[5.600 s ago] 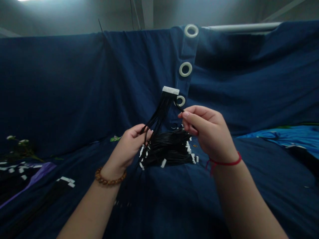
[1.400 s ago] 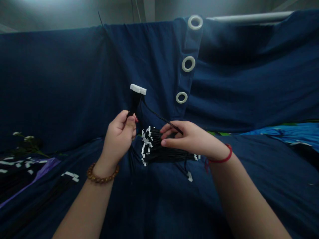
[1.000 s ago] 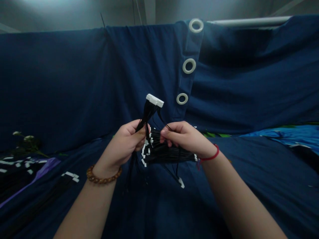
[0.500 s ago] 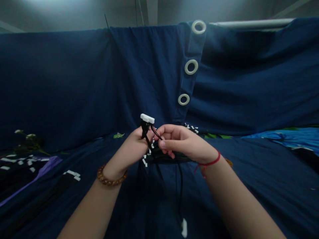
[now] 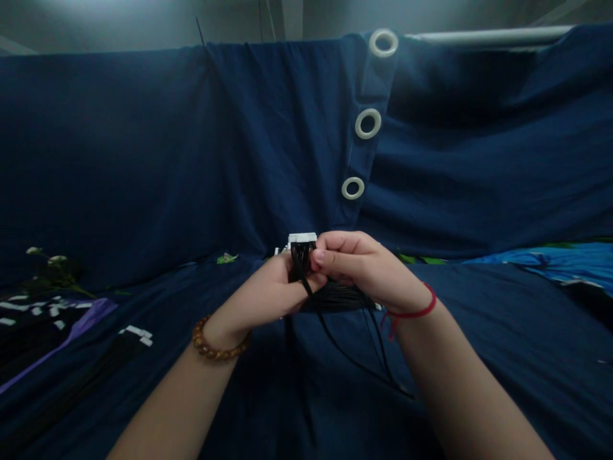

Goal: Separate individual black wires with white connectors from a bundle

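A white connector (image 5: 302, 237) with a bunch of black wires (image 5: 301, 260) stands upright between my two hands. My left hand (image 5: 268, 294), with a brown bead bracelet, is closed round the wires just under the connector. My right hand (image 5: 357, 265), with a red string at the wrist, is closed and pinches one black wire next to the connector. Loose black wires (image 5: 354, 361) hang down from the hands toward me. A pile of black wires (image 5: 335, 299) lies on the dark blue cloth (image 5: 479, 358) right behind and partly under my hands.
A dark blue curtain with white eyelets (image 5: 368, 123) hangs behind the cloth. More black wire bundles with white connectors (image 5: 136, 333) lie at the left, partly on a purple sheet (image 5: 71, 322). A light blue cloth (image 5: 541, 259) lies at the right.
Both hands have come together and sunk toward the pile. The connector, held high a second ago, now sits low between the fingers. The loose wire's white end has left view.
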`<state>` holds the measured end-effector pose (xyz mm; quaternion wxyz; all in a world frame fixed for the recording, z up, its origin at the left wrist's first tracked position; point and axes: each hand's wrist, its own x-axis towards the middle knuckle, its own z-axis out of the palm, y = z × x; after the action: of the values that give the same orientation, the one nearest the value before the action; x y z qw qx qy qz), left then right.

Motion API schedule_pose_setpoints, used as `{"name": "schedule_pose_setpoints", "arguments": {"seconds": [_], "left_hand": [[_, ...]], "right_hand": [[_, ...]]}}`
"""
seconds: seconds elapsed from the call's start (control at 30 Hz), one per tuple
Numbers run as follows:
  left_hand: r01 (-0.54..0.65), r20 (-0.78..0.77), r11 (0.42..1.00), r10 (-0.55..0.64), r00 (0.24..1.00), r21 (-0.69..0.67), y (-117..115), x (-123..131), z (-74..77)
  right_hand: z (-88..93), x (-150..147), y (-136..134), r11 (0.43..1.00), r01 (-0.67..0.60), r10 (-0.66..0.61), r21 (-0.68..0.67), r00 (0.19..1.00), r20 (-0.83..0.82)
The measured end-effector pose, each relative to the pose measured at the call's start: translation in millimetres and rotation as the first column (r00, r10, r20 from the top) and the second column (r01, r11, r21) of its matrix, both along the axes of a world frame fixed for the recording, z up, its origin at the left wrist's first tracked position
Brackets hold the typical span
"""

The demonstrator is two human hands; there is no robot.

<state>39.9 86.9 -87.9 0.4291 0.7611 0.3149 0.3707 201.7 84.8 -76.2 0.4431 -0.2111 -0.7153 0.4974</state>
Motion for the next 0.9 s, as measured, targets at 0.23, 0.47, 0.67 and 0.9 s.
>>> {"name": "schedule_pose_setpoints", "arguments": {"seconds": [0.23, 0.47, 0.67, 0.9], "left_hand": [[0.055, 0.454, 0.989, 0.013, 0.891, -0.136, 0, -14, 16.9], [-0.373, 0.67, 0.923, 0.216, 0.71, 0.097, 9, -49, 34.9], [-0.505, 0.679, 0.858, 0.317, 0.663, 0.093, 14, -57, 35.1], [-0.535, 0.654, 0.84, 0.353, 0.669, 0.094, 19, -57, 30.7]], "right_hand": [[-2.1, 1, 4, 0.992, 0.018, -0.014, -0.127, 0.999, 0.034], [1.0, 18, 10, 0.982, 0.004, -0.014, -0.189, 0.999, -0.052], [4.5, 35, 7, 0.992, -0.023, 0.019, -0.122, 0.999, -0.041], [5.8, 44, 9, 0.99, 0.119, -0.127, 0.07, 0.985, 0.116]]}}
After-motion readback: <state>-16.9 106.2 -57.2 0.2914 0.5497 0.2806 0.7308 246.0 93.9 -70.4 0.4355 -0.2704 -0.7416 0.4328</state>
